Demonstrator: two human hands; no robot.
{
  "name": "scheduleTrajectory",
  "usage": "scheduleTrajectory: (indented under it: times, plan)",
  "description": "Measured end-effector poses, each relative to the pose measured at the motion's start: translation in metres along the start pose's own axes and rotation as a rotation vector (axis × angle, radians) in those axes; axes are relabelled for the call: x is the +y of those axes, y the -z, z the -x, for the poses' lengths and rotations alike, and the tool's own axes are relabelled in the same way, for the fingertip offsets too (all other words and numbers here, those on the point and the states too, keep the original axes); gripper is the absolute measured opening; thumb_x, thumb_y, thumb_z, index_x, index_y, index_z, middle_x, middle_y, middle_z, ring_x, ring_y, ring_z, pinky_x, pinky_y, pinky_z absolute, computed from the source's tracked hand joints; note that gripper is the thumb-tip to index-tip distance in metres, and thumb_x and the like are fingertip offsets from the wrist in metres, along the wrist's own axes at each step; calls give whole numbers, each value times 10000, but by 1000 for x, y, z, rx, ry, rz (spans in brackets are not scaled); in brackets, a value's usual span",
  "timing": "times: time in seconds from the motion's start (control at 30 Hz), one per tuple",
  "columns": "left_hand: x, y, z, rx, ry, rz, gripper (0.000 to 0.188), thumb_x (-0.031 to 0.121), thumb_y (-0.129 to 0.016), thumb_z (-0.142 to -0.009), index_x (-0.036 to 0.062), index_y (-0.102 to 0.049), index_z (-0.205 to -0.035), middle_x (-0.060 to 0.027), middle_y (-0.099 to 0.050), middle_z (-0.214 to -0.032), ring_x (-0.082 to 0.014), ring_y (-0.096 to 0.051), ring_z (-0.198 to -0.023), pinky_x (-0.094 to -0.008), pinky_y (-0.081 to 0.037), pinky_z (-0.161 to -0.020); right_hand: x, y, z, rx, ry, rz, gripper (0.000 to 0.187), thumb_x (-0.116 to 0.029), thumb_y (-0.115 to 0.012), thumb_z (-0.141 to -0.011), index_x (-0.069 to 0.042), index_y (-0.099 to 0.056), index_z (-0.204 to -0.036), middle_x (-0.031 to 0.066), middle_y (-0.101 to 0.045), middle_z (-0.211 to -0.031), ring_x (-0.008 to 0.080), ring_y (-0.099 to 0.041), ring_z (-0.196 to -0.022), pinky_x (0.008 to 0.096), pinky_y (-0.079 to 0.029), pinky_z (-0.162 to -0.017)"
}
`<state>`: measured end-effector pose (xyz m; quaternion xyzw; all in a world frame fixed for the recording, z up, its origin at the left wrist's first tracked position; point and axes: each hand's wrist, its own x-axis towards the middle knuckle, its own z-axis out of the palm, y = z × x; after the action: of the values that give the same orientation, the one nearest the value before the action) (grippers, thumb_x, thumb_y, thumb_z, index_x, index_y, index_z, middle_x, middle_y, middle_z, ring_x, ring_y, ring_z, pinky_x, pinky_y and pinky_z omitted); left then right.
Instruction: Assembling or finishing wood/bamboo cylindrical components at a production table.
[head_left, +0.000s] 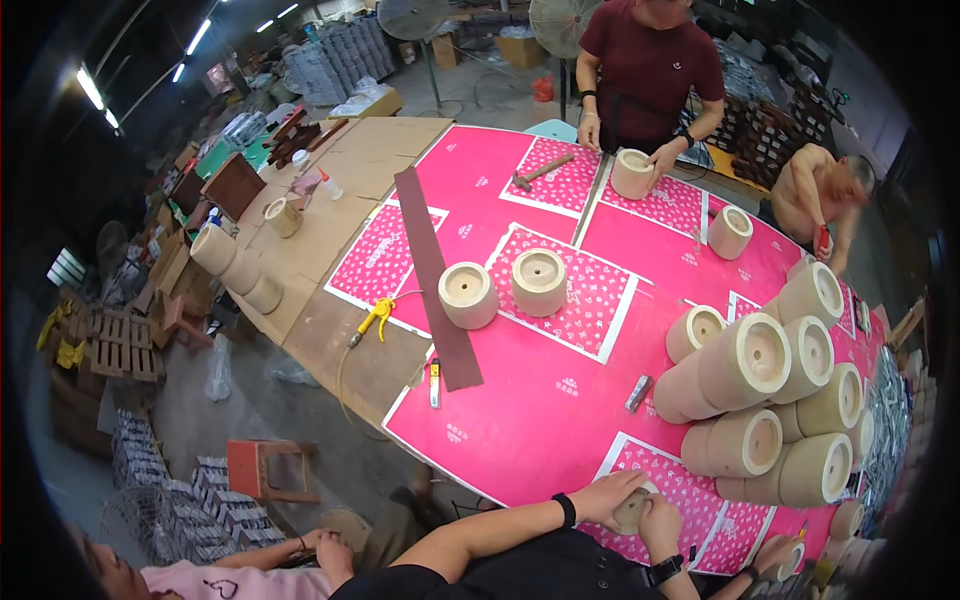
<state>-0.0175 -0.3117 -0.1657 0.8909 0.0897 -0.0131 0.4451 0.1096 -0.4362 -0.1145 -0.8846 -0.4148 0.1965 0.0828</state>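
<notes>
At the near edge of the table, my left hand (608,499) curls over one side of a small round pale wooden pot (630,513). The fingers of my right hand (660,524) close on its other side. Between my hands the pot's round face shows in part; the rest is covered by fingers. The pot rests on or just above a pink patterned sheet (628,458). Ahead, two wooden pots, one nearer the left (467,296) and one just right of it (539,282), stand upright, each with a small centre hole.
Stacked wooden pots (735,365) lie sideways to my right. A metal block (638,393), utility knife (435,383), yellow air gun (376,318), dark strip (436,280) and hammer (543,172) lie on the table. Co-workers sit or stand around; one opposite (655,70) holds a pot. A red stool (268,470) stands left.
</notes>
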Motion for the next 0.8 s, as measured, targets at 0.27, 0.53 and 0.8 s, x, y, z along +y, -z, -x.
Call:
scheduleTrajectory:
  times: [0.27,0.53,0.8]
  plan:
    - [0,-34,14,264,109,132,1099,232,-876,-592,5,-244,-1463,-248,-393,-1410,-402,-418,-1313,-484,-417,-1032,-11,-59,-6,157,34,-278,207,-140,-545,-878,25,-669,-877,267,-656,-780,434,-649,-750,500,-502,-666]
    - [-9,-42,10,259,-14,70,1194,320,-907,-558,-17,-218,-1473,-266,-353,-1452,-423,-385,-1343,-481,-378,-1072,26,-26,27,-228,394,-228,176,-164,-561,-899,-66,-702,-935,181,-679,-771,322,-681,-738,431,-523,-626]
    - [-3,-6,7,33,33,-48,1271,389,-932,-503,-1,-215,-1478,-247,-362,-1465,-394,-382,-1358,-499,-353,-1093,25,-3,-7,63,783,448,82,-148,-599,-769,-75,-614,-801,50,-616,-727,223,-647,-592,371,-517,-508]
